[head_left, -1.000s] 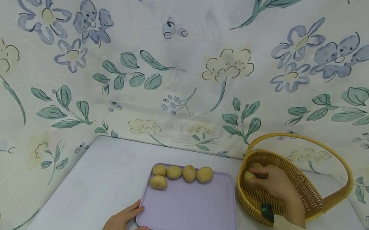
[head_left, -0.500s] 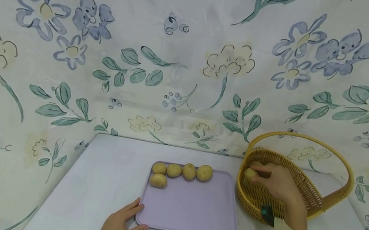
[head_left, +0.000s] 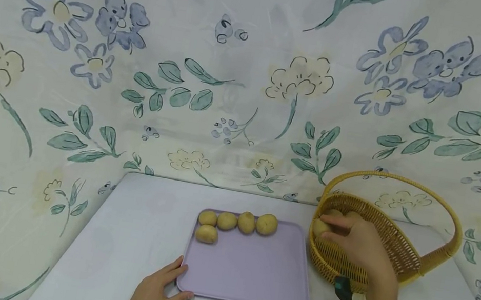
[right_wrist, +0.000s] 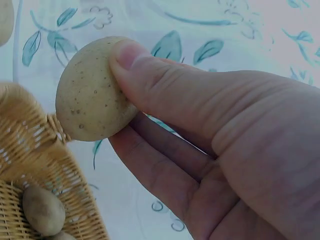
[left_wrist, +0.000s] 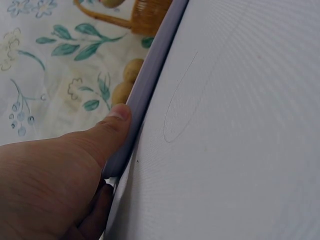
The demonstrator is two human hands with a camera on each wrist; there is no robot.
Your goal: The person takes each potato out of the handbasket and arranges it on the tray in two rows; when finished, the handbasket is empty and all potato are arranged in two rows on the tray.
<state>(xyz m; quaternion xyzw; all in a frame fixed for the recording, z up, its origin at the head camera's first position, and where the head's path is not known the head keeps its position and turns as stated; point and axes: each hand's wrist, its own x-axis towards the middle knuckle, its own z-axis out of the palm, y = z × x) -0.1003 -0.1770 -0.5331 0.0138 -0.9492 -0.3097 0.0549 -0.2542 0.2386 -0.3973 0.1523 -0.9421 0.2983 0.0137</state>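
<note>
My right hand (head_left: 361, 246) pinches a potato (right_wrist: 90, 95) between thumb and fingers, at the left rim of the wicker basket (head_left: 395, 235). More potatoes sit in the basket; one shows as a brown oval potato (right_wrist: 44, 210) in the right wrist view. A lilac tray (head_left: 249, 276) lies left of the basket. Along its back edge runs a row of several potatoes (head_left: 227, 221), with a single potato (head_left: 206, 234) in front of the leftmost. My left hand (head_left: 156, 290) holds the tray's front left corner, thumb on the front rim and fingers along the left side.
A white table (head_left: 141, 223) carries the tray and basket. The basket's tall arched handle (head_left: 399, 180) rises above its opening. Floral cloth (head_left: 249, 94) hangs behind the table and at its sides.
The right hand has shifted slightly left with the potato, bringing it up to the basket's left rim. The left hand stays at the tray corner, and the tray potatoes have not moved.
</note>
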